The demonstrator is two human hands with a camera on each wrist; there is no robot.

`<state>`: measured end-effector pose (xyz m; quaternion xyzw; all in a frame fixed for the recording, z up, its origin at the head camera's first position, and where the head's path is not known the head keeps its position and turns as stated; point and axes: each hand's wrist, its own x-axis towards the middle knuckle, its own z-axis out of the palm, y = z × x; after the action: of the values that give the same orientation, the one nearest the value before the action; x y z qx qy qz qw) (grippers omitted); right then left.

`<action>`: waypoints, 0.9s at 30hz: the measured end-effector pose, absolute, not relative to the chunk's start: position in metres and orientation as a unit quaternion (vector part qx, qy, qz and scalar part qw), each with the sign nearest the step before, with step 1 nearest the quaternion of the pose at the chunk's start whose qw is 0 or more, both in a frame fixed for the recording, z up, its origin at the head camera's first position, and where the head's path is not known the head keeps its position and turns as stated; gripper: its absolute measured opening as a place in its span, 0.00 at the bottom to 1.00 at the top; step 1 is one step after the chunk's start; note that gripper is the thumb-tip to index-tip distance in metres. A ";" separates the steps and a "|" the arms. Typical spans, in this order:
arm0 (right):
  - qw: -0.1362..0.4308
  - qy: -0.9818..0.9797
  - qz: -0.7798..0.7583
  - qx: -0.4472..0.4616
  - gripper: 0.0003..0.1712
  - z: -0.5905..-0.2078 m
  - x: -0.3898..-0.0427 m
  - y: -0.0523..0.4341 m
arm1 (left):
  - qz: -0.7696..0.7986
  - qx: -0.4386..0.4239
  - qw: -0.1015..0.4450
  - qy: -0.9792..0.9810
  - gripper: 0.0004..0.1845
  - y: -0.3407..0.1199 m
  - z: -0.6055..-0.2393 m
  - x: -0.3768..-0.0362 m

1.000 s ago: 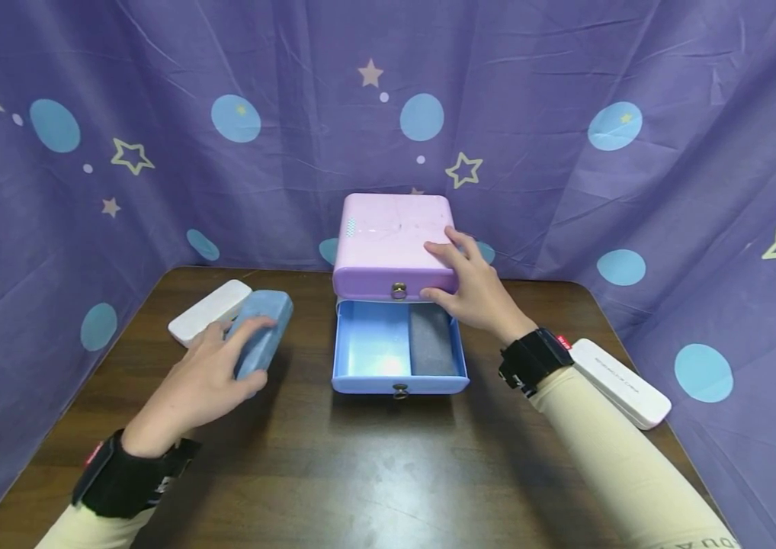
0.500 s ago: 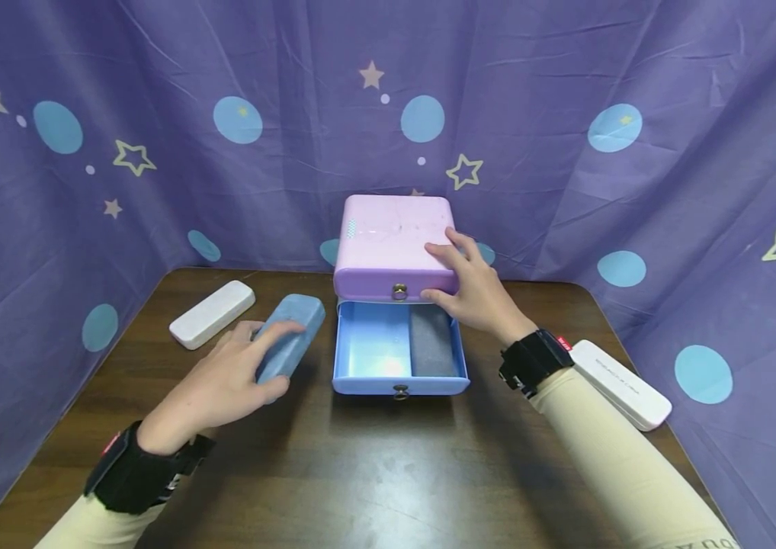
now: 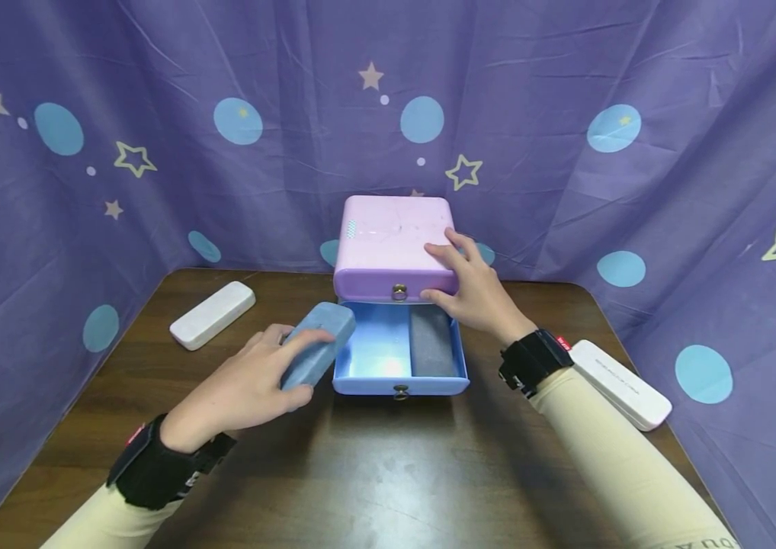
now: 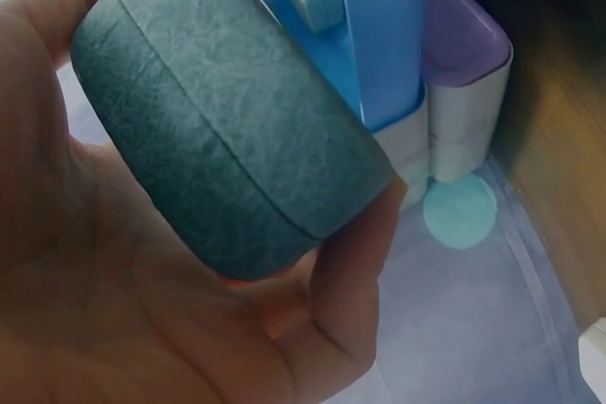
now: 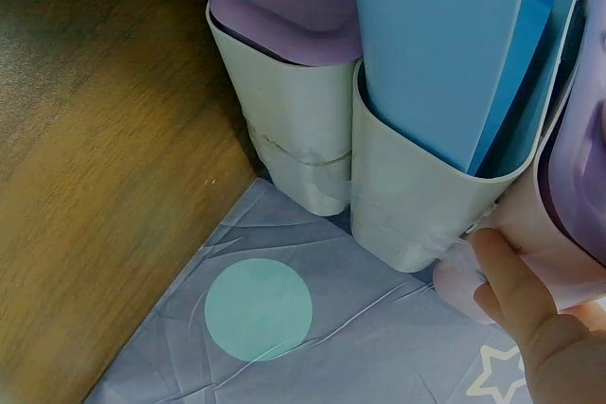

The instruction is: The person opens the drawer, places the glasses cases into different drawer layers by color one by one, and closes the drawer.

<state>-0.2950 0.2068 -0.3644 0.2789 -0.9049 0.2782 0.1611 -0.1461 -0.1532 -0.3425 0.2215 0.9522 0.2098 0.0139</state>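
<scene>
My left hand (image 3: 292, 366) grips a light blue oblong case (image 3: 315, 343) and holds it, tilted, at the left front corner of an open blue drawer (image 3: 374, 351). In the left wrist view the case (image 4: 227, 120) fills my palm, thumb and fingers curled round it. The drawer belongs to a pink drawer box (image 3: 388, 236); a grey case (image 3: 431, 343) lies in the drawer's right half and its left half is bare. My right hand (image 3: 453, 278) rests on the box's front right corner, fingers flat on top and thumb on the front. A fingertip (image 5: 530, 319) shows against the box in the right wrist view.
A white case (image 3: 212, 314) lies at the table's left rear, another white case (image 3: 628, 383) by my right forearm. The dark wooden table (image 3: 388, 473) is hemmed in by a purple star-patterned curtain (image 3: 566, 152) on three sides.
My left hand has carried the blue case to the right, away from the white case and up to the open drawer's left edge. The right hand has stayed on the box.
</scene>
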 end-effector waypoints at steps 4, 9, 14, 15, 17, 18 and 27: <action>0.158 -0.906 0.279 0.277 0.44 -0.365 -0.294 0.207 | 0.209 0.233 0.025 0.949 0.36 -0.146 -0.341 -0.150; 0.157 -0.905 0.280 0.279 0.44 -0.364 -0.294 0.207 | 0.203 0.234 0.043 0.950 0.36 -0.135 -0.340 -0.156; 0.161 -0.904 0.278 0.283 0.44 -0.363 -0.295 0.207 | 0.191 0.231 0.061 0.952 0.36 -0.124 -0.339 -0.165; 0.160 -0.904 0.278 0.282 0.44 -0.363 -0.295 0.207 | 0.191 0.231 0.067 0.952 0.36 -0.122 -0.339 -0.167; 0.160 -0.904 0.279 0.281 0.44 -0.363 -0.295 0.207 | 0.190 0.234 0.078 0.950 0.37 -0.117 -0.338 -0.170; 0.159 -0.904 0.279 0.281 0.44 -0.363 -0.295 0.207 | 0.190 0.235 0.083 0.950 0.37 -0.115 -0.338 -0.172; 0.161 -0.905 0.275 0.281 0.44 -0.364 -0.296 0.208 | 0.186 0.246 0.109 0.945 0.35 -0.103 -0.335 -0.185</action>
<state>-0.2955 0.2075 -0.3641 0.2806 -0.9053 0.2754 0.1606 -0.1849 -0.1028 -0.3350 0.2463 0.9450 0.1856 0.1086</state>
